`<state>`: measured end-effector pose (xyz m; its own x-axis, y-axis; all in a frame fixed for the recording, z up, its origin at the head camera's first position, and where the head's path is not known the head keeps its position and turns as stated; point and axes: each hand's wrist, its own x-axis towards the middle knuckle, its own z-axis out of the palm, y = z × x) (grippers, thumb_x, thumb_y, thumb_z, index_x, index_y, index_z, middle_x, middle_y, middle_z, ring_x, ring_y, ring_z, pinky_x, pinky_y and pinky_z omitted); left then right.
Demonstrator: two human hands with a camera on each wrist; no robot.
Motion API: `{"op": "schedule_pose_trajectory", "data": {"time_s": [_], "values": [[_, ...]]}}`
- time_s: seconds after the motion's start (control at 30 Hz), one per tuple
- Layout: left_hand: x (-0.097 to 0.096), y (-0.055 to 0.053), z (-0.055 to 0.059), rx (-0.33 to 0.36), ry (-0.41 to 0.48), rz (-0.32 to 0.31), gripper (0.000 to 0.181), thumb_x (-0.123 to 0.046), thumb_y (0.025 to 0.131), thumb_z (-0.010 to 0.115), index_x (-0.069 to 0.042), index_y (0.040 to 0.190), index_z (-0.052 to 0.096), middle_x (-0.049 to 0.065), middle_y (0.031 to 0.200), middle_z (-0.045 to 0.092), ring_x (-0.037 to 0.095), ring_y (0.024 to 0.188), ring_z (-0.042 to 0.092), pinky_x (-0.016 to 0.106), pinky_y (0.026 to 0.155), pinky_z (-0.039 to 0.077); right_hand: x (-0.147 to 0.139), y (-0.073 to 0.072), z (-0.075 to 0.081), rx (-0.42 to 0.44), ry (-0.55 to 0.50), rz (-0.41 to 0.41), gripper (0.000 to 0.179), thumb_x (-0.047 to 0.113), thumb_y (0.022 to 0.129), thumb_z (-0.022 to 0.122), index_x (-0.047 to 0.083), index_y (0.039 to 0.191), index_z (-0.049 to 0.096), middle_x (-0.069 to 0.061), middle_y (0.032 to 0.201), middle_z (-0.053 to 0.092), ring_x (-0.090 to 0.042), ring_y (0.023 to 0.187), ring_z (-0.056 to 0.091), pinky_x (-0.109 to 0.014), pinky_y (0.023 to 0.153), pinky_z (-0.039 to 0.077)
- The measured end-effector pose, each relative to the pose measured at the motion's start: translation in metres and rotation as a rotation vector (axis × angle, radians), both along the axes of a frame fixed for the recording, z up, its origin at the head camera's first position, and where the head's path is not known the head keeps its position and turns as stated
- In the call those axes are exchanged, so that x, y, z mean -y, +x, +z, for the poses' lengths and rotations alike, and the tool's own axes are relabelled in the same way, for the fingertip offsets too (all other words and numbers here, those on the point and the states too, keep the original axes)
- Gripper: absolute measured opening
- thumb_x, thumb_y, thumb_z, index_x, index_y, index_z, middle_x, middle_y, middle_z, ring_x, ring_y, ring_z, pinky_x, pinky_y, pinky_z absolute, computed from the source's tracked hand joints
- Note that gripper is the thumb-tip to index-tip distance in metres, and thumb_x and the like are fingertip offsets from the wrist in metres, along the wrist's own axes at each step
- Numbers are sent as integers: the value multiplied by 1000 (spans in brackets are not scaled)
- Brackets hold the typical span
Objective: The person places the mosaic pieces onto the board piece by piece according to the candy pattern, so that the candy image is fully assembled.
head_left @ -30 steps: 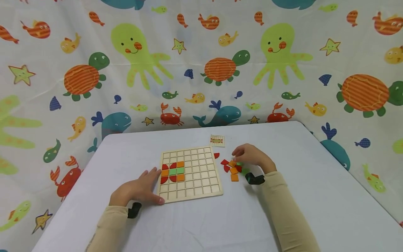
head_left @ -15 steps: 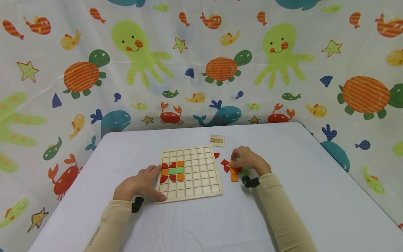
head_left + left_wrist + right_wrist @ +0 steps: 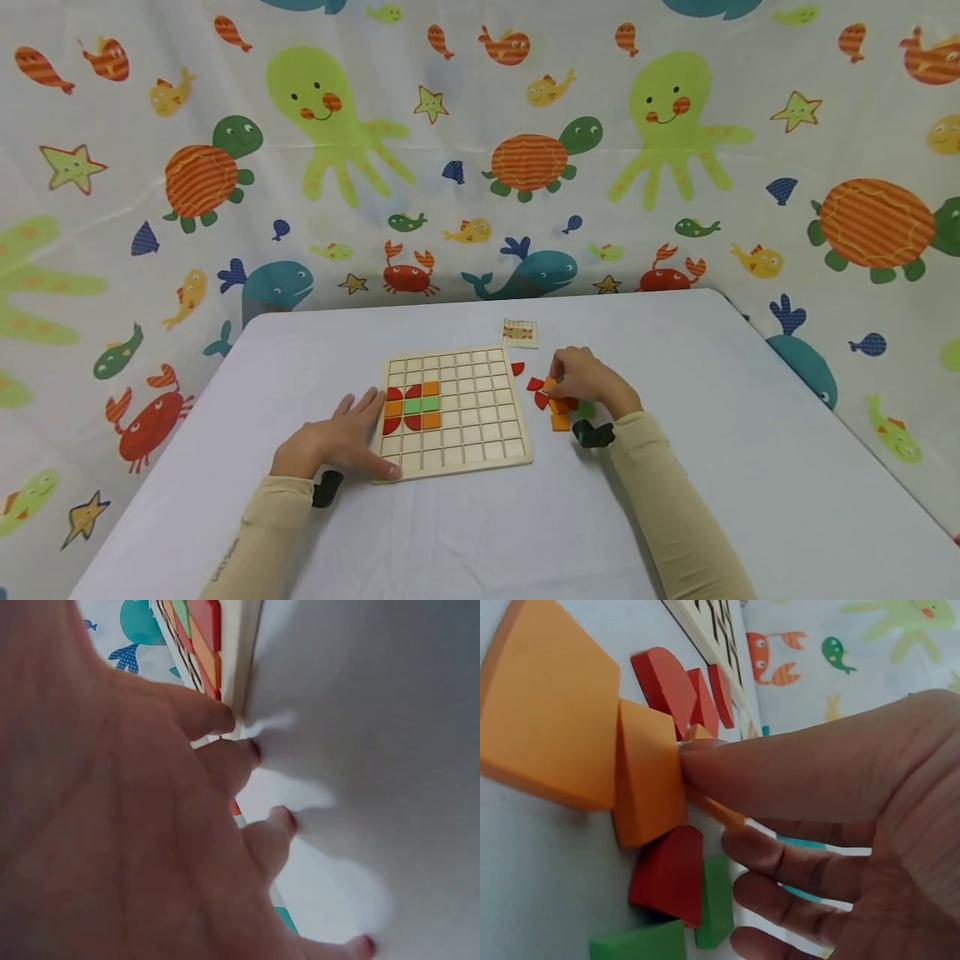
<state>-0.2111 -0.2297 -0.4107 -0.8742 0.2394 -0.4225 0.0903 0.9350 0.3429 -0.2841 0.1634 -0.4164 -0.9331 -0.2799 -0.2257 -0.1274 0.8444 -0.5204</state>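
A wooden grid board [image 3: 480,418] lies flat on the table, with red, orange and green tiles set in cells on its left side. My left hand [image 3: 333,443] rests at the board's left edge, fingers spread, the thumb at the near left corner. In the left wrist view, one fingertip [image 3: 222,718] touches the board's rim. My right hand [image 3: 588,380] is over the loose pile right of the board. Its thumb and finger pinch an orange square tile [image 3: 721,813], partly hidden by the thumb. Around it lie other orange tiles [image 3: 551,712], red tiles [image 3: 671,874] and green tiles [image 3: 716,907].
A small pattern card [image 3: 520,333] lies beyond the board's far right corner. A single red tile [image 3: 517,368] sits by the board's right edge. The white table [image 3: 465,533] meets a curtain [image 3: 465,100] printed with sea animals at the back.
My right hand has moved slightly left and lower onto the pile, and its fingers have closed on an orange tile. The left hand has barely moved; the tiles on the board stay the same.
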Motion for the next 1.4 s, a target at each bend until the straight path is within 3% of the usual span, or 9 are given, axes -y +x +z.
{"op": "schedule_pose_trajectory", "data": {"time_s": [0.2,0.4,0.53,0.63,0.77,0.9,1.17,1.4], "values": [[3,1,-3,2,17,8,138,-63,71,91,-6,172,16,22,177,8,55,159,-1,91,107,3,-1,1,-1,11,-127,-53,17,10,95,78,5,101,62,-9,88,65,-25,78,60,-32,68,52],[5,0,-8,23,27,13,141,-68,70,90,-9,172,13,19,178,4,52,160,-4,90,108,-3,-5,-1,0,-57,-249,-91,15,7,99,71,3,113,70,-10,98,66,-28,90,60,-34,77,55],[4,-1,-7,29,26,7,140,-68,71,89,-9,173,12,20,178,3,52,160,-4,90,108,-3,-9,-2,1,-117,-339,-76,24,6,102,67,1,125,75,-11,106,70,-31,98,61,-39,86,56],[2,-1,-4,17,27,1,139,-64,72,91,-7,172,13,23,177,4,55,159,-2,92,106,1,-9,-2,1,-116,-419,-90,25,9,105,67,1,126,76,-12,113,74,-31,104,62,-41,92,56],[1,0,-2,7,19,-1,137,-62,73,91,-7,172,13,23,177,5,55,159,-2,92,106,3,-5,-2,0,-83,-528,-132,23,13,106,68,3,125,77,-11,114,75,-31,101,64,-40,93,55],[1,2,-1,5,18,3,137,-62,73,91,-6,172,14,24,177,7,56,158,0,93,106,6,0,-1,1,-84,-619,-118,22,15,106,69,2,123,77,-11,108,75,-30,94,66,-39,90,56],[4,2,-3,14,16,8,137,-62,73,91,-6,172,13,22,177,6,55,159,0,92,106,6,18,0,4,-64,-678,-80,23,12,106,69,0,124,75,-12,109,76,-33,96,71,-39,92,59],[3,1,-3,1,7,4,138,-63,72,91,-7,172,14,22,177,7,55,159,1,93,105,7,35,1,1,-51,-653,-55,20,8,105,70,-1,122,75,-13,102,77,-35,93,71,-41,89,61]]}}
